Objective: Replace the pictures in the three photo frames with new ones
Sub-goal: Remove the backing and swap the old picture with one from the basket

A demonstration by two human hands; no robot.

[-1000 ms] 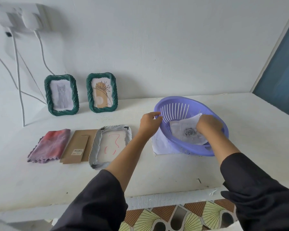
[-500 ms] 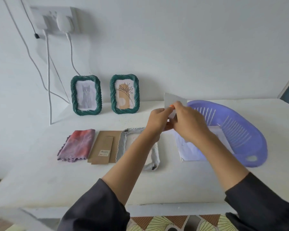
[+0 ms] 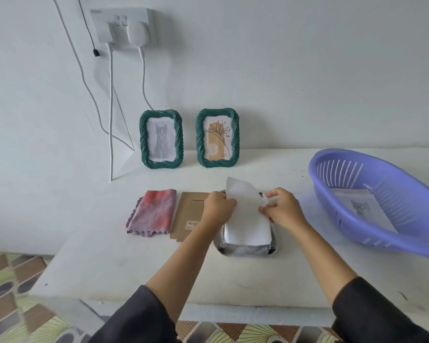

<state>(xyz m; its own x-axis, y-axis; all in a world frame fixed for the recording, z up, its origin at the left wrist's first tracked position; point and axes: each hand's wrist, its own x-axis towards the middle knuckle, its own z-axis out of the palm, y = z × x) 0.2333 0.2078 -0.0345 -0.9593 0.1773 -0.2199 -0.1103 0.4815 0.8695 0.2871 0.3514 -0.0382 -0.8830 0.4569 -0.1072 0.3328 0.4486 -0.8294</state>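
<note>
A silver-grey photo frame lies face down on the white table. A white picture sheet, blank side up, rests in its opening with the far edge tilted up. My left hand pinches the sheet's left edge and my right hand pinches its right edge. Two green frames stand against the wall: one with a cat picture, one with a plant drawing. The brown cardboard frame backing lies left of the grey frame.
A purple plastic basket at the right holds more printed pictures. A pink-purple cloth lies at the left. White cables hang from a wall socket. The table's front edge is near my sleeves.
My hands left the basket with a white picture sheet, carried it left and lowered it onto the face-down grey frame. The view shifted left.
</note>
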